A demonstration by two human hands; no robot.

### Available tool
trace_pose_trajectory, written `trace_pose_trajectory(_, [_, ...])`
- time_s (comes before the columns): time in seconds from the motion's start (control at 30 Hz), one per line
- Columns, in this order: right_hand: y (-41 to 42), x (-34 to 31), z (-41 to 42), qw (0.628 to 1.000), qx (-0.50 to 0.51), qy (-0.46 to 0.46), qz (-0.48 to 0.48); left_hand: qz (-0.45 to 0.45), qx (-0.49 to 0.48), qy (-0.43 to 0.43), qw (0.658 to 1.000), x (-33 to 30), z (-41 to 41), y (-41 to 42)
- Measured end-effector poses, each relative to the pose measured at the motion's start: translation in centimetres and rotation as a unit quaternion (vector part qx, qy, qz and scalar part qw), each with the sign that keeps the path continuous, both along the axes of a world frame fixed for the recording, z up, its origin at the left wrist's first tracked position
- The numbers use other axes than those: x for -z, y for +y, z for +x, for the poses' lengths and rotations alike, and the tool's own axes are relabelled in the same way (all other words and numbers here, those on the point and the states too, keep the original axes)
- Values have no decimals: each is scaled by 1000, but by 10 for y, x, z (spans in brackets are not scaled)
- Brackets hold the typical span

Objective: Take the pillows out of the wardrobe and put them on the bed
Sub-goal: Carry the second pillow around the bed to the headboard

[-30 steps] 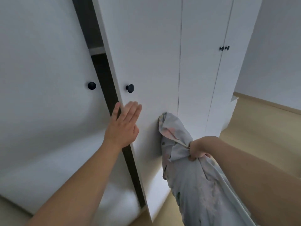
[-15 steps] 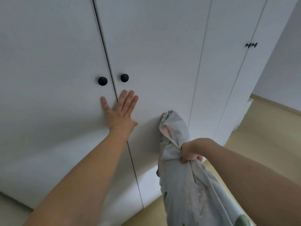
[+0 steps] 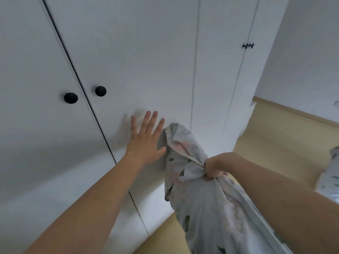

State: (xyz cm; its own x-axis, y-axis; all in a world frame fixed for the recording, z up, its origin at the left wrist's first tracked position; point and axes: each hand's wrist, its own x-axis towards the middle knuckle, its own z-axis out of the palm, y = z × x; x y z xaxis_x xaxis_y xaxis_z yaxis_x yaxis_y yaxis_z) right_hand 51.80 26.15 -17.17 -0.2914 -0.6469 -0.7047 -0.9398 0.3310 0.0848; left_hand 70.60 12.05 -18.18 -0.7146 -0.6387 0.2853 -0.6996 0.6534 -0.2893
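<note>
R hand fingers bunch pillow top; L hand fingers splayed beside it.

1. A bedroom in a home.
2. Just beyond the left hand, a tall white wardrobe with round black knobs, doors closed.
3. To the right of the right hand, pale wooden floor, plain white wall and patterned bedding at the edge.
</note>
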Motion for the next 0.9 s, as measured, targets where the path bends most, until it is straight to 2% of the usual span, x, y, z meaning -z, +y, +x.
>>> trace_pose_trajectory(0.13, [25, -8, -35, 999, -16, 29, -38, 153, 176, -89, 968, -2, -77, 20])
trace_pose_trajectory(0.33, [66, -11, -112, 996, 22, 47, -79, 98, 287, -176, 937, -8, -192, 52])
trace_pose_trajectory(0.43, [95, -13, -164, 988, 81, 45, -122, 119, 313, -171, 927, -13, -252, 77])
trace_pose_trajectory(0.57, [129, -14, -217, 976, 130, 49, -168, 82, 349, -172, 918, -21, -308, 109])
trace_pose_trajectory(0.7, [171, -19, -281, 960, 180, 85, -195, 148, 333, -147, 919, -38, -374, 147])
trace_pose_trajectory(0.9, [213, -38, -370, 931, 246, 109, -248, 106, 375, -142, 910, -63, -478, 173])
